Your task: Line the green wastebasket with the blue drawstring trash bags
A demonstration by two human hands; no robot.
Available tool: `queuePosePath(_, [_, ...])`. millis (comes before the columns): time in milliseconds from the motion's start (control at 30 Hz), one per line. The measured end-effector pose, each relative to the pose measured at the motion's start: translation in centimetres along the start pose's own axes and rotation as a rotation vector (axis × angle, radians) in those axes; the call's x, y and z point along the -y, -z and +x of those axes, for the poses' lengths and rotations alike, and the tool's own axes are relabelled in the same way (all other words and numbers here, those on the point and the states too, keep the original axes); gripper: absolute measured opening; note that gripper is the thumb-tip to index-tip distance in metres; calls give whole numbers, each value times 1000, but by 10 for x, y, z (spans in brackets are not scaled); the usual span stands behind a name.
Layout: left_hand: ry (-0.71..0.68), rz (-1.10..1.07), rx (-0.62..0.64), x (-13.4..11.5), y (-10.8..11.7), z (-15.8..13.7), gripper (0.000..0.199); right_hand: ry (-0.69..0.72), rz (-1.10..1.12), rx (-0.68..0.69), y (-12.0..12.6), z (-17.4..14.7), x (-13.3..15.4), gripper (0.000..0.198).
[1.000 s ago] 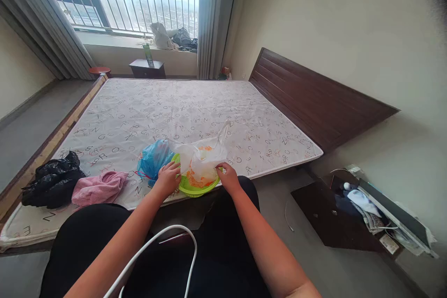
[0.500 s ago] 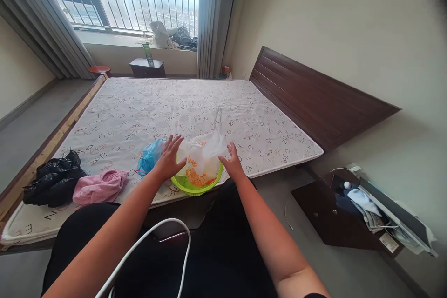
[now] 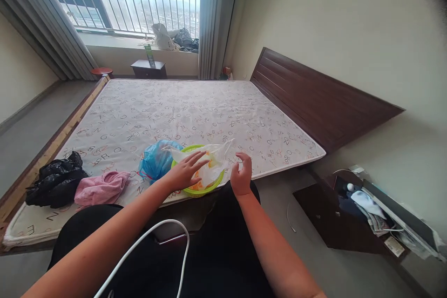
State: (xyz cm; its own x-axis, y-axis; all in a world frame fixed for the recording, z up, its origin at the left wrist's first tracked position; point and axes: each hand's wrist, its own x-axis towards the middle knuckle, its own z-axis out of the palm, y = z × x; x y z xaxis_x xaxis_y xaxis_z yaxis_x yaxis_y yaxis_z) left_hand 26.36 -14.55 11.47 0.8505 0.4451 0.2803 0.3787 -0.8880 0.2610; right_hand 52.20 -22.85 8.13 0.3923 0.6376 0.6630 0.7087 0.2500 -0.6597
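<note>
A lime-green basket (image 3: 199, 193) sits at the near edge of the mattress (image 3: 181, 102). Inside it lies a whitish plastic bag (image 3: 217, 160) with orange print, its handles sticking up past the rim. My left hand (image 3: 186, 171) is over the basket's left part, fingers stretched out and apart, hiding some of the bag; whether it touches the bag I cannot tell. To the right of the basket, my right hand (image 3: 241, 174) hovers with curved fingers and thumb apart, holding nothing. A blue plastic bag (image 3: 157, 158) rests against the basket's left side.
Left on the mattress lie a pink cloth (image 3: 102, 188) and a black plastic bag (image 3: 56, 179). A white cable (image 3: 153, 233) crosses in front of my lap. At right stands a dark nightstand (image 3: 323, 214) with clothes on it. The headboard (image 3: 314, 88) rises along the wall.
The whitish bag's raised handles have sunk and spread lower over the basket. My left hand has moved right, over the basket; my right hand has shifted slightly right and down, fingers curling more.
</note>
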Motion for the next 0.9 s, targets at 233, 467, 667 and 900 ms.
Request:
queuePosePath(233, [1,22,218,5,2,19,24,713,-158,780,2,31,69,25])
queuePosePath(467, [-19,183,442,-1,2,-10,21,838,-484,1243,-5,32,27,28])
queuePosePath(667, [87,221,458,1,5,-41,26,814,-492,1236,1,13,-7,18])
queuePosePath(900, [138,106,366,7,8,-72,23,685,-301,1161,7,-5,-29,22])
